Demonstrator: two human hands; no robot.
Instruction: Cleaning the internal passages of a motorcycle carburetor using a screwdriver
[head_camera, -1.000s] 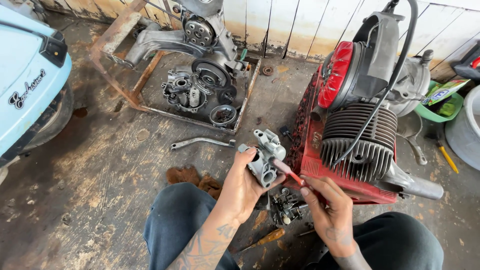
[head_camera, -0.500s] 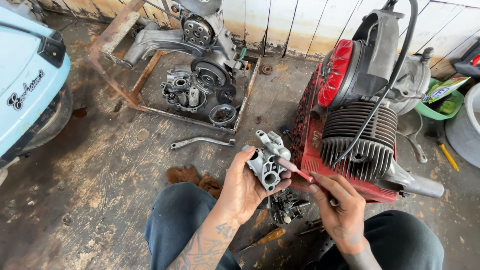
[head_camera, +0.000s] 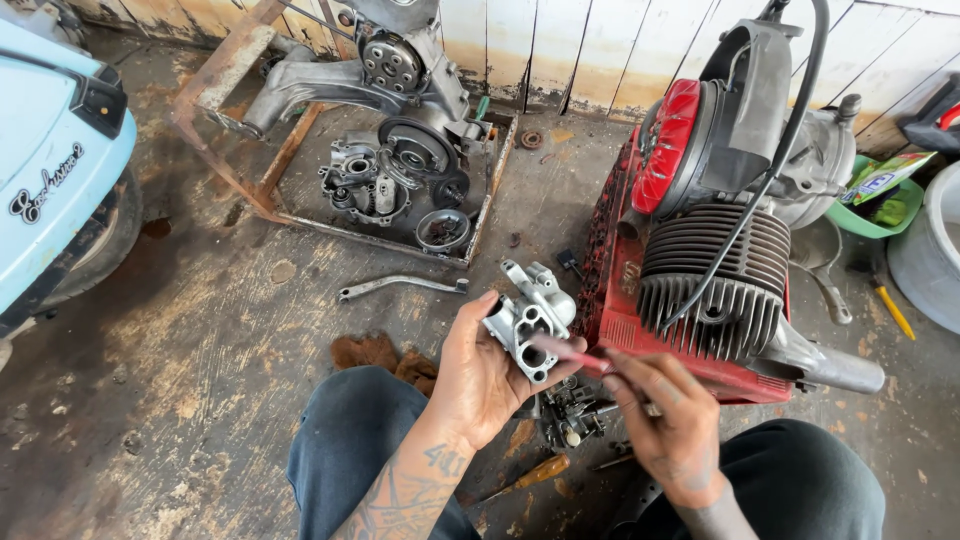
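**A small casting held in the air, a thin tool in its port**

We hold the grey metal carburettor body (head_camera: 532, 318) in our left hand (head_camera: 480, 375), fingers clamped around its near side, raised above the floor between our knees. Our right hand (head_camera: 668, 430) pinches a thin red-handled tool (head_camera: 570, 353), its tip resting at or in one of the round openings; we cannot tell how deep it goes.

The main risk, as we judge it, is a slip. If the tool skids off the rim, it could scratch the bore or jab the left palm just behind it. Too much sideways force might bend the tip or leave debris inside.

A loosened grip would drop the body onto the dirty wooden floor (head_camera: 200, 380), among the small parts (head_camera: 565, 420) and the orange-handled screwdriver (head_camera: 535, 473) lying near us, where grit could get into the passages.

The red engine (head_camera: 705, 270) stands just to the right, and an elbow could knock it.
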